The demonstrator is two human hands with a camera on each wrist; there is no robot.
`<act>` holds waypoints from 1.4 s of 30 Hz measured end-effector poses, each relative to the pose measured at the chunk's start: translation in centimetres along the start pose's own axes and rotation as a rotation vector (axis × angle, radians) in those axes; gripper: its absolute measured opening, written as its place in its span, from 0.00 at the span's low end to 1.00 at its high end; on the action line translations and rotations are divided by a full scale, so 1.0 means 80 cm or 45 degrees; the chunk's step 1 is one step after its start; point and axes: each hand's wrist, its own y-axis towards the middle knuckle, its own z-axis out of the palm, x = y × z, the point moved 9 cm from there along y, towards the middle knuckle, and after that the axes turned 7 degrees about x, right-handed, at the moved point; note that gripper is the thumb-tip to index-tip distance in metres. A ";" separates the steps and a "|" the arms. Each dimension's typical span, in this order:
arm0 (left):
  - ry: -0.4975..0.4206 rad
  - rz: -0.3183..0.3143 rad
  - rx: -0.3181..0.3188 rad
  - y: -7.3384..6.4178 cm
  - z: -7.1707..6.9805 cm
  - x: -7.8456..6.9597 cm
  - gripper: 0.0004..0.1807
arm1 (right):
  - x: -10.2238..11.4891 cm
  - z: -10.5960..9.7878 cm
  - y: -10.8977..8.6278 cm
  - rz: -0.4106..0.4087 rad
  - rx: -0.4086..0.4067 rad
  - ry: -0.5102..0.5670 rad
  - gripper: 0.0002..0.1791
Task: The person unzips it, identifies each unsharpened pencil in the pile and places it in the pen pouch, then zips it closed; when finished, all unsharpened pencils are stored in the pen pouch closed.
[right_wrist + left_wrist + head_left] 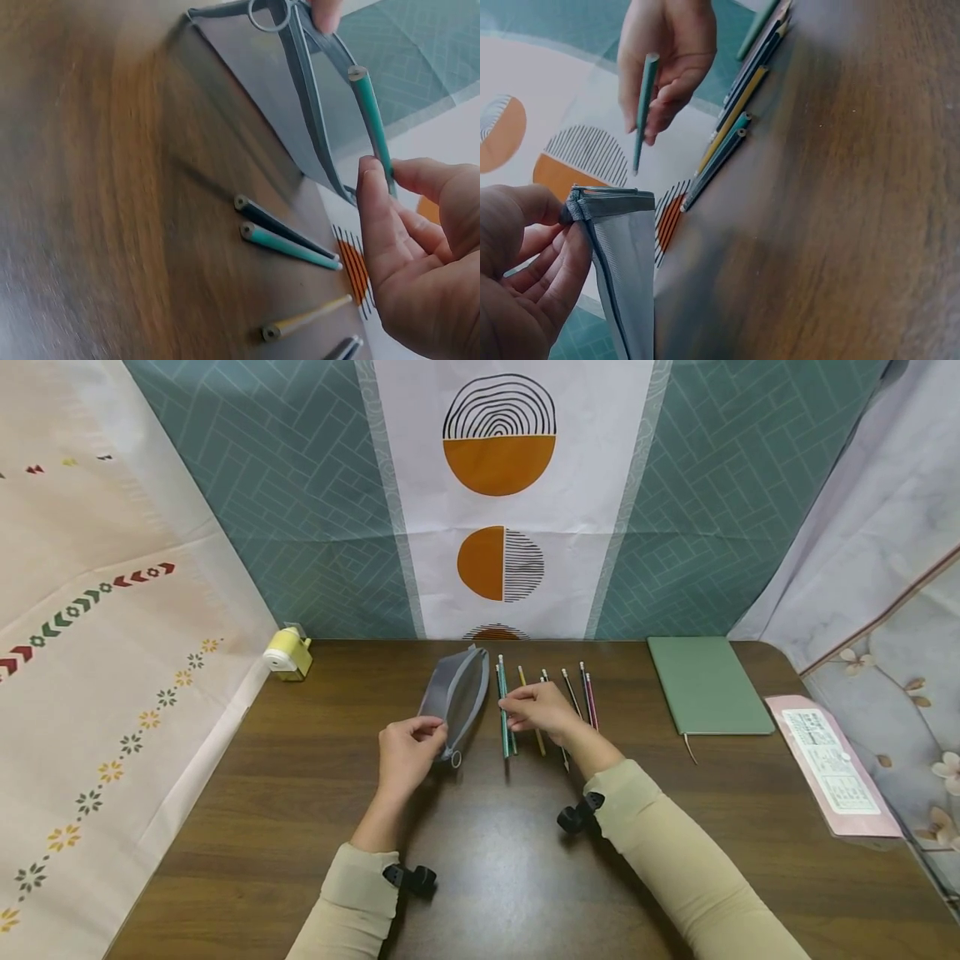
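Green pencil (373, 124): pinched by right hand (546, 708), near open pouch (441, 683). Pouch: end pinched by left hand (405, 752). Loose pencils (289, 246): partly covered by right hand. Notebook (708, 685): set apart. Pouch interior: seemingly shadowed, poorly seen.

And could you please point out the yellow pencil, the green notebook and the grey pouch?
Yellow pencil (311, 315), right wrist view, mid-shaft.
Green notebook (709, 686), head view, cover's middle.
Grey pouch (631, 259), left wrist view, side panel.

On a wooden table (300, 793), the left hand (402, 753) pinches a gray zippered pouch (437, 689) and the right hand (549, 710) a green pencil (505, 731), near other pencils (592, 702) and a green notebook (708, 687).
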 end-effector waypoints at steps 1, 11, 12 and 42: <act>-0.006 -0.002 -0.001 0.000 0.000 0.000 0.03 | 0.001 0.003 0.001 -0.009 0.006 0.003 0.17; -0.041 0.000 0.022 -0.002 0.006 0.001 0.03 | 0.000 0.033 0.014 -0.016 0.035 0.091 0.16; -0.043 0.004 0.027 -0.001 0.007 0.000 0.03 | 0.001 0.034 0.015 -0.018 0.030 0.086 0.16; -0.103 0.087 0.128 -0.001 0.023 -0.005 0.03 | 0.005 0.045 0.031 -0.026 -0.148 0.011 0.13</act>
